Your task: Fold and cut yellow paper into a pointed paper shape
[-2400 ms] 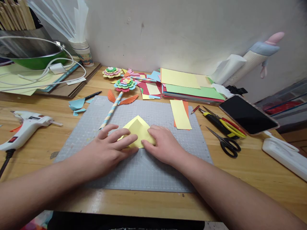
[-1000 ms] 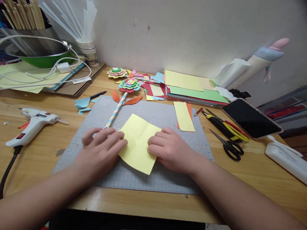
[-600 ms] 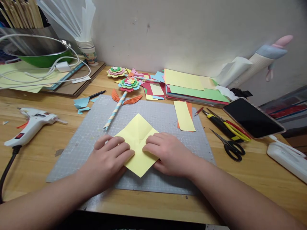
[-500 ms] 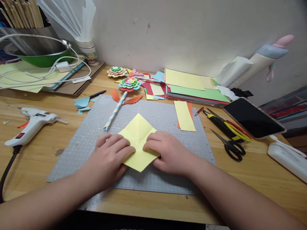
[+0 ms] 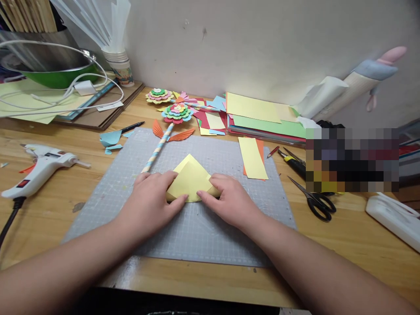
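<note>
A yellow sheet of paper [image 5: 190,177] is bent over on itself, its near corner brought up toward the far one so it looks like a triangle. My left hand [image 5: 154,194] grips its left side, thumb along the rounded near edge. On the right side my right hand [image 5: 226,194] pinches it the same way, thumb pointing inward. Beneath lies a grey gridded cutting mat [image 5: 203,236]. Just beyond the left hand rests a paper flower [image 5: 177,113] with a striped stem [image 5: 157,148] and orange pleated leaves.
A white glue gun [image 5: 42,168] lies at left. Yellow and orange paper strips [image 5: 253,158] sit on the mat's right, near black scissors [image 5: 315,199]. Behind are stacked coloured papers [image 5: 262,124], another paper flower [image 5: 159,95] and blue scraps [image 5: 110,138]. A blurred patch covers part of the right.
The yellow paper went from nearly flat to bent over, its near corner lifted up and away. Both hands moved slightly forward, thumbs now at the near edge.
</note>
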Demonstrator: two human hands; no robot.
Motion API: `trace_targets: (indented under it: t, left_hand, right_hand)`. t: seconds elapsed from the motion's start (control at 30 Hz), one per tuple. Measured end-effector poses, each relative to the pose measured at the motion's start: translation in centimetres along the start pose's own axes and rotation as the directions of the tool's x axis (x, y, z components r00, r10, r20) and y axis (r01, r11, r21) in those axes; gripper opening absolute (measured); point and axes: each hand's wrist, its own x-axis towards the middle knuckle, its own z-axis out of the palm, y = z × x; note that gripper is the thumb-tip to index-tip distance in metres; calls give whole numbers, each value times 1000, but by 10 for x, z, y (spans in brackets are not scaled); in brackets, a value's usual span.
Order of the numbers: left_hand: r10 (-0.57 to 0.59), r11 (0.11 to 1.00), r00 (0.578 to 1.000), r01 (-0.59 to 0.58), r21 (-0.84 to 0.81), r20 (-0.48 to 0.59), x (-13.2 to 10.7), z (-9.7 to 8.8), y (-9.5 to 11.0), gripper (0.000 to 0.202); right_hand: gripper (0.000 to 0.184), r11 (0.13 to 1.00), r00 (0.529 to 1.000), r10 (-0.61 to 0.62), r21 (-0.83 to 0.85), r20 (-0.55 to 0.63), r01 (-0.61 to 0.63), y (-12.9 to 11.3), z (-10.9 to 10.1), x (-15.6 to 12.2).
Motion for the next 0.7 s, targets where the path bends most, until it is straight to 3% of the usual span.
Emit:
trace_targets:
  t: [0.07,0.17,0.2,0.27,0.37,0.7]
  left_hand:
    - [113,994,984,-110,30,-137,-4,1,-1,46]
    - [404,910,859,-340,239,-315,-14,0,-6,38]
    - [495,861,808,-407,303,-320,-17,0,-8,33]
    - [590,794,770,-499,348,-242,-22,-1,-13,26]
    - [602,781,783,-536,320,-156,-25,-1,-17,21]
    - [616,766,778,-556,323,-123,-26,5,-20,30]
  right_hand:
    - [39,1000,1000,2,-10,-4,-2,-1,1,1]
    - [40,1000,1000,-4,-18,-3,4,-1,1,2]
    - [39,1000,1000,-6,-20,-2,6,-1,2,2]
    - [40,1000,1000,-9,-26,-2,9,-1,2,3]
    - [40,999,1000,-12,-35,-7,12,0,1,3]
    - [40,998,1000,-13,-58,-1,13,0,1,3]
